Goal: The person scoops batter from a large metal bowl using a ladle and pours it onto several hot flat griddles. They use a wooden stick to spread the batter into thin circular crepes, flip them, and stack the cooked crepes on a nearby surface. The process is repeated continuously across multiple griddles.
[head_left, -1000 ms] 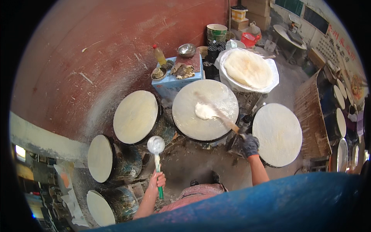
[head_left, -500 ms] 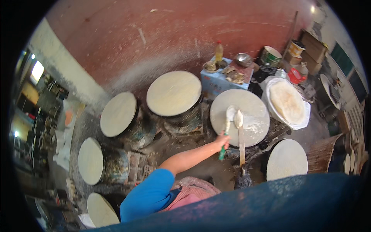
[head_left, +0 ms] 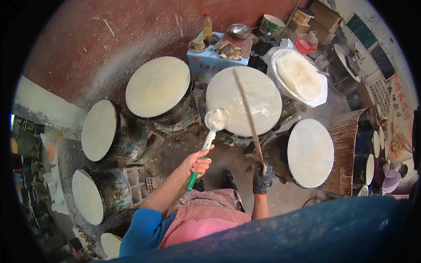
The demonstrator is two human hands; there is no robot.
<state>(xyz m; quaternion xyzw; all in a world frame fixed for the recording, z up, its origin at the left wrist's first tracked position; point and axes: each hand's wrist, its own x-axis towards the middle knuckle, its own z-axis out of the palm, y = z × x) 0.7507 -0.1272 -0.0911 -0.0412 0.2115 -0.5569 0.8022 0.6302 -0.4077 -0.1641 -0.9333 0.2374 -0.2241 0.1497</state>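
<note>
My left hand (head_left: 197, 163) is closed round the green handle of a ladle (head_left: 217, 119). Whitish batter coats the ladle's bowl and upper handle, and the bowl hangs at the near left edge of a round griddle (head_left: 221, 94). A dark glove covers my right hand (head_left: 263, 180), which grips a long, thin wooden spreader (head_left: 250, 116). The spreader reaches across the griddle, its far end over the back of the plate. A pale, wet film shines on the griddle's surface.
More round griddles, one a pale plate (head_left: 310, 153) on the right, stand around me on drum-like bases. A white-lined tray holds a stack of thin pancakes (head_left: 298, 75). Behind, a blue box (head_left: 206, 62) carries a bottle (head_left: 207, 25) and a metal bowl (head_left: 240, 31).
My left hand has drawn the ladle back off the griddle's middle toward me. The spreader now lies slanted across the plate, and my gloved right hand has come into fuller view.
</note>
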